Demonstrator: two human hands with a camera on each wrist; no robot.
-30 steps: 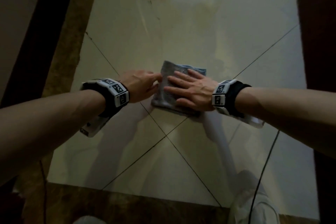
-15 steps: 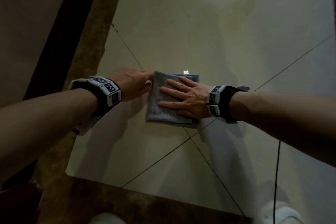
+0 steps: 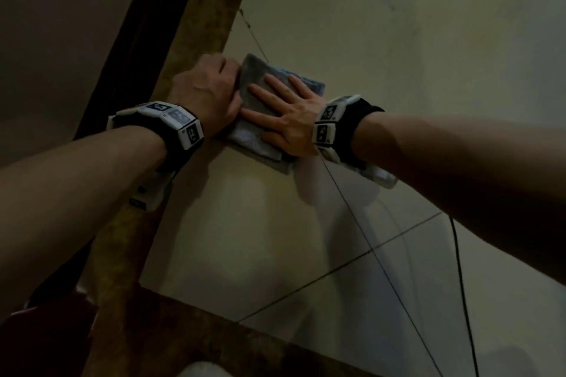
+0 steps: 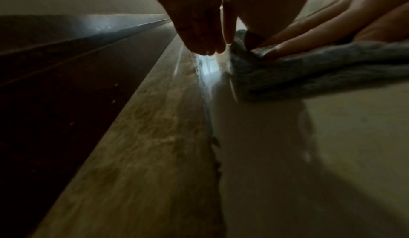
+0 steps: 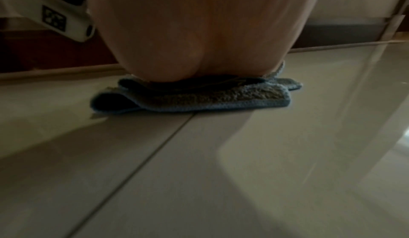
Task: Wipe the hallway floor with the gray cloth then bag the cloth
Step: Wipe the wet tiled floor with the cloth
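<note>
the gray cloth (image 3: pixel 260 119) has slid from the middle tiles to the brown border strip (image 3: pixel 196 40), so wiping seems mid-stroke and bagging not begun; the right hand (image 3: pixel 288 113) presses it flat under straight, spread fingers, the left hand (image 3: pixel 208 92) pinches its edge beside them. no bag shows, and the left fingertips are dim in the left wrist view.

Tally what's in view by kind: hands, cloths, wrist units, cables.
Hands: 2, left hand and right hand
Gray cloth: 1, folded, flat on the floor
Wrist units: 2, left and right
Cable: 1
Bags: 0 visible
Total: 6
</note>
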